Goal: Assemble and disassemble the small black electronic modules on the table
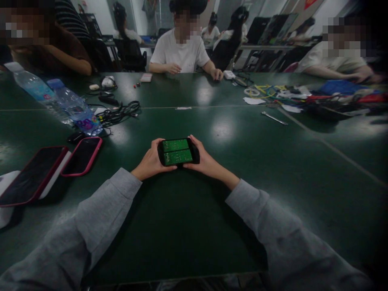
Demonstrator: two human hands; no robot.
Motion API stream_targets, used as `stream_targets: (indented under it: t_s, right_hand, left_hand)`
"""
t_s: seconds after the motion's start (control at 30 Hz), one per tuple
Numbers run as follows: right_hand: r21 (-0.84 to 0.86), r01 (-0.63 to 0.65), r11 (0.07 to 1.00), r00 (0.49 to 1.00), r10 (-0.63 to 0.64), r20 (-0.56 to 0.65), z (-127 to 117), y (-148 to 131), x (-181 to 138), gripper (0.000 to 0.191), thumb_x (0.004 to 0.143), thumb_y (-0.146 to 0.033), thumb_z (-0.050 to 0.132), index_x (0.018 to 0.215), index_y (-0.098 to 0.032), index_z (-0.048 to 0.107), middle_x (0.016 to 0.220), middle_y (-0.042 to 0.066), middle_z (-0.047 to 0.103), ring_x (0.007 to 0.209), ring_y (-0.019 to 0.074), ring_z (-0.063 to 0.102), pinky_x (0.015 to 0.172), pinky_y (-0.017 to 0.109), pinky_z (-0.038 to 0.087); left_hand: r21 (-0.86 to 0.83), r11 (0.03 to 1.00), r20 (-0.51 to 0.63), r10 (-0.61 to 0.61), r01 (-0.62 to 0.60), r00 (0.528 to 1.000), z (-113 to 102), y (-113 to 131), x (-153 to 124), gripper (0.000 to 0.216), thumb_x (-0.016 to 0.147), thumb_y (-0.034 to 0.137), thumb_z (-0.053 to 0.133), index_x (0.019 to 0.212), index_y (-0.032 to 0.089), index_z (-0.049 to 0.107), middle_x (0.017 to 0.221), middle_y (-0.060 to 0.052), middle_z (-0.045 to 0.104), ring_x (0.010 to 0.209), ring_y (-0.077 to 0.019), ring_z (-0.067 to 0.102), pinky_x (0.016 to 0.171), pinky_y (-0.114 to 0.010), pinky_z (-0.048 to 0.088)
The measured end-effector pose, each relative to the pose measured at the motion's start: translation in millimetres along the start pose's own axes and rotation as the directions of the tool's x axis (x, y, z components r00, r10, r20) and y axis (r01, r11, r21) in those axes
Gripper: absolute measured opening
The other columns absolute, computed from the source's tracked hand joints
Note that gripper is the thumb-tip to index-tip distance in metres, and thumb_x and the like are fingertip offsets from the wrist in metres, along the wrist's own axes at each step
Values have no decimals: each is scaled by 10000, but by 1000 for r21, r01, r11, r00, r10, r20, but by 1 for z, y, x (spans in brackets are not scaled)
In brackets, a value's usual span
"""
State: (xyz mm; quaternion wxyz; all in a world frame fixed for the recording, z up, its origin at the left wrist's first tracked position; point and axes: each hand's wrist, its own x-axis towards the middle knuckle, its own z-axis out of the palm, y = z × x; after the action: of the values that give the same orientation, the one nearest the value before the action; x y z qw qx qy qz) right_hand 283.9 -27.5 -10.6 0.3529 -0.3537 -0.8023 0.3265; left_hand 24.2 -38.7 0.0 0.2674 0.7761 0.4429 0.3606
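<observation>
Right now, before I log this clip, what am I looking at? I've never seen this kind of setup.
There is no machine here. One camera worn on a person's head looks down at their own grey-sleeved arms. The left hand and right hand grip the ends of a small black device showing two green circuit boards, over a dark green table. On the left lie two phones in red cases, water bottles and black cables. A wrench lies further right. Other people sit opposite.

A handheld device sits mid-table, held between the left hand and the right hand. A phone lies to its left, a water bottle behind that phone, and a wrench behind to the right.
</observation>
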Motion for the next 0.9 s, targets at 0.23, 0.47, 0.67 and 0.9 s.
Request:
stream_targets:
  t_s: [0.23, 0.47, 0.67, 0.9]
  right_hand:
    - [86, -63, 994, 998, 61, 26, -3, -3, 0, 1100, 743, -573, 790, 1576, -311, 121, 1608, 100, 230, 1485, 314, 226, 1219, 558, 202]
    - [102, -127, 987, 992, 125, 28, -3, -1, -1, 917, 859, -587, 662, 1571, -289, 168, 1592, 98, 275, 1459, 300, 294, 1215, 539, 244]
    - [127, -146, 981, 989, 144, 26, -3, -5, 0, 911, 855, -596, 662, 1568, -278, 191, 1586, 100, 289, 1463, 293, 289, 1224, 534, 226]
    - [130, -189, 973, 982, 184, 52, -5, -7, 0, 935, 853, -609, 655, 1579, -288, 160, 1614, 91, 237, 1474, 306, 260, 1217, 560, 221]
  left_hand:
    - [4, 1000, 19, 5, -5, 1000, 1, -1, 0, 1037, 585, 513, 879, 1367, 206, 270, 1340, -185, 491, 1259, -379, 542, 1034, -575, 472]
    - [69, 995, 63, -79, 75, 995, 0, 1, 1, 1069, 596, 597, 841, 1390, 158, 277, 1348, -226, 492, 1254, -400, 538, 1032, -591, 460]
    - [99, 992, 74, -80, 73, 994, 0, 1, 1, 1121, 599, 632, 824, 1429, 144, 251, 1387, -244, 468, 1280, -406, 520, 1050, -580, 448]
    - [113, 991, 82, -85, 75, 993, -1, 2, 2, 1144, 594, 650, 819, 1439, 141, 240, 1412, -257, 444, 1297, -418, 502, 1057, -592, 438]
